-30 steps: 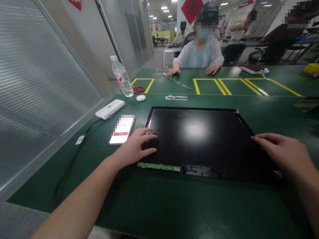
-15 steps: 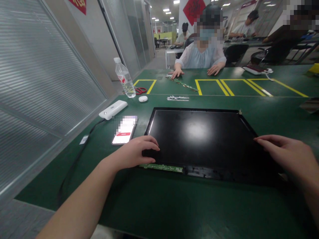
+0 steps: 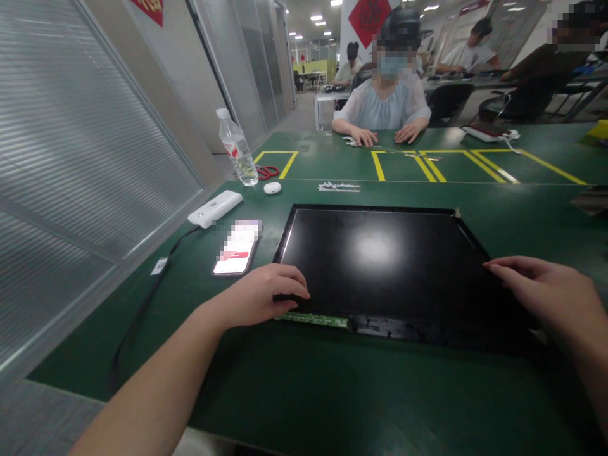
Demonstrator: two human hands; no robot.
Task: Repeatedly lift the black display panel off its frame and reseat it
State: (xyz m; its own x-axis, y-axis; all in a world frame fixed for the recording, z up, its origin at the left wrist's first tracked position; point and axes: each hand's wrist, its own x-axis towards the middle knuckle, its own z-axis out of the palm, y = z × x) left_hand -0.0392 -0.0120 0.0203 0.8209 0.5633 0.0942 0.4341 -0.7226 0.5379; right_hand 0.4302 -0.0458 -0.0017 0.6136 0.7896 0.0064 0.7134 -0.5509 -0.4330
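Observation:
A black flat screen panel (image 3: 380,266) lies face up in front of me, with a bright reflection on it. Along its near edge, toward the left, runs a bare green circuit board strip (image 3: 316,320). My left hand (image 3: 273,291) grips the panel's near left corner, fingers curled over the screen side and thumb close to the circuit board. With thumb and fingertips pinched together, my right hand (image 3: 546,285) holds the panel's right edge.
Left of the panel are a lit phone (image 3: 237,248), a white device (image 3: 216,209) with a black strap, a water bottle (image 3: 238,149), red scissors (image 3: 268,172) and a white case (image 3: 272,188). Silvery strips (image 3: 339,187) lie behind it. Across the green table (image 3: 304,392) sits a person (image 3: 387,104).
My left hand has shifted slightly right and its fingers have drawn closer to the thumb. The right hand stays put. Across the table, the other person's hand has slid a circuit strip rightward.

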